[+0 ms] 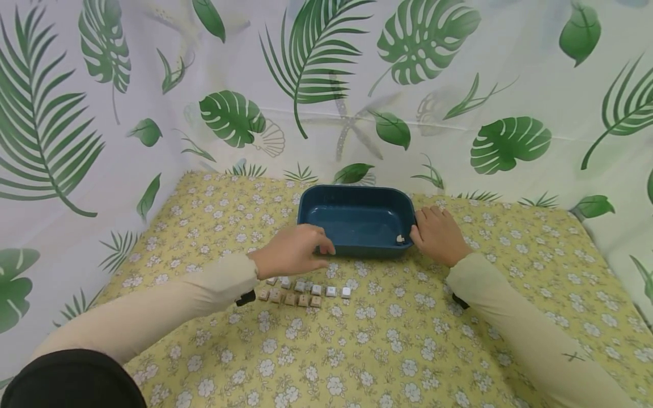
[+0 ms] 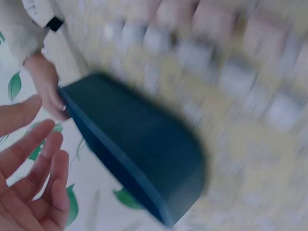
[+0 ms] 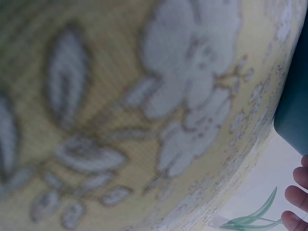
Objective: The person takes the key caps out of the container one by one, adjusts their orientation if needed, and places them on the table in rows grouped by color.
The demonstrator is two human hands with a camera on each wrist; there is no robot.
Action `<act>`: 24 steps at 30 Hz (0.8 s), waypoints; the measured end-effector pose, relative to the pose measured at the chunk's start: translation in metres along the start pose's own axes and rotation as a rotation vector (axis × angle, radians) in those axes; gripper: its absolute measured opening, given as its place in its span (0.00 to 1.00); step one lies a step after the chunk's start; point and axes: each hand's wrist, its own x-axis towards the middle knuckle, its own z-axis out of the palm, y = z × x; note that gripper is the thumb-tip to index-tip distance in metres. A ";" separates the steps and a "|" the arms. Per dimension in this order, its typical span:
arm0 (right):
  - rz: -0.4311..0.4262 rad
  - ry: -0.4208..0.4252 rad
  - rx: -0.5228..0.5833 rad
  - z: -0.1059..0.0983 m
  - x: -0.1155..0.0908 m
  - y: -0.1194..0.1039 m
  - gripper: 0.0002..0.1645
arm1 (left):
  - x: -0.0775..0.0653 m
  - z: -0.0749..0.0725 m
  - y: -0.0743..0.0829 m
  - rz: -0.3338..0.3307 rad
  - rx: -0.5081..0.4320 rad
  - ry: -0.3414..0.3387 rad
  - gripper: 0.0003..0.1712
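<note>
A dark blue plastic basin point(image 1: 352, 251) stands on the flowered tablecloth. My right hand point(image 1: 441, 235) grips its right end at the front corner, thumb at the rim. In the right wrist view only the fingertips point(image 3: 293, 195) show, beside the basin wall point(image 3: 293, 101). My left hand point(image 1: 293, 249) hovers at the basin's front left corner; in the left wrist view its fingers point(image 2: 29, 163) are loosely bent, apart from the basin, with nothing between them. Close below this hand lie two rows of keycaps, white ones point(image 1: 331, 291) behind tan ones point(image 1: 289, 298).
A small whitish piece point(image 1: 400, 239) lies inside the basin at its right front corner. Yellow flowered cloth point(image 1: 357, 351) covers the table. Behind and to the sides hangs a leaf-printed curtain point(image 1: 331, 153), close behind the basin. A black rounded object point(image 1: 73, 379) fills the lower left corner.
</note>
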 end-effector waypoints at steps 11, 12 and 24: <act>-0.026 0.013 -0.027 0.004 -0.001 0.004 0.12 | 0.102 -0.034 -0.005 0.141 0.254 -0.181 0.15; -0.030 0.016 -0.032 0.004 -0.002 0.004 0.12 | 0.112 -0.033 -0.005 0.165 0.266 -0.190 0.15; -0.026 -0.007 -0.018 0.002 -0.004 0.007 0.13 | 0.200 0.024 0.016 0.361 0.446 -0.368 0.15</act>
